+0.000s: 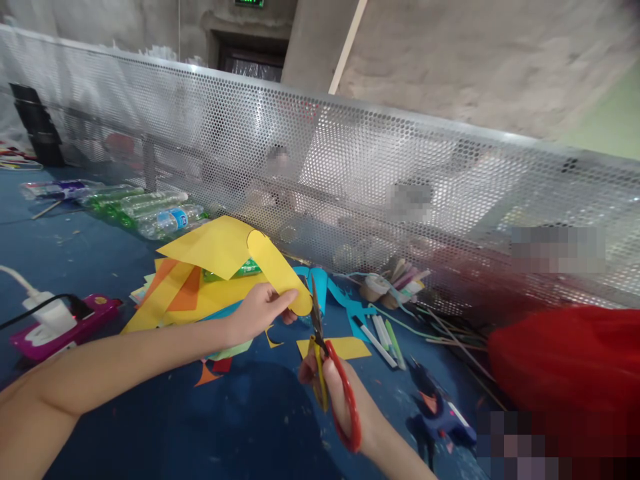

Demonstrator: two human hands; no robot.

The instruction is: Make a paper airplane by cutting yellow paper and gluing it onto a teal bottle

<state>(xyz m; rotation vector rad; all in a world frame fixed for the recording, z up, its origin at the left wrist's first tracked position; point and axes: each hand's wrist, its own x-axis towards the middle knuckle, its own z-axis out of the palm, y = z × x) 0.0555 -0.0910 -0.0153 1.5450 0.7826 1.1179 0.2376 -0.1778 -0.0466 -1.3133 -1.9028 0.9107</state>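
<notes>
Pinched in my left hand [263, 310] is a yellow paper strip [277, 270] with rounded ends, tilted up to the left. My right hand [345, 393] grips scissors [345, 400] with one red and one yellow handle. Their dark blades point upward, close beside the strip's lower rounded end; whether they touch it I cannot tell. Behind my left hand lies a pile of yellow paper sheets [210, 243], with orange paper [185, 293] among them. A small yellow paper piece [345, 347] rests on the table just beyond the scissors' handles. Blue cut paper [350, 310] lies behind the blades.
Plastic bottles [145, 210] lie along the perforated metal screen [225, 127]. At left sits a pink power strip [65, 327] with cords. Markers [383, 340] and a blue glue gun [445, 413] lie at right. A person in red [565, 367] is at the right edge.
</notes>
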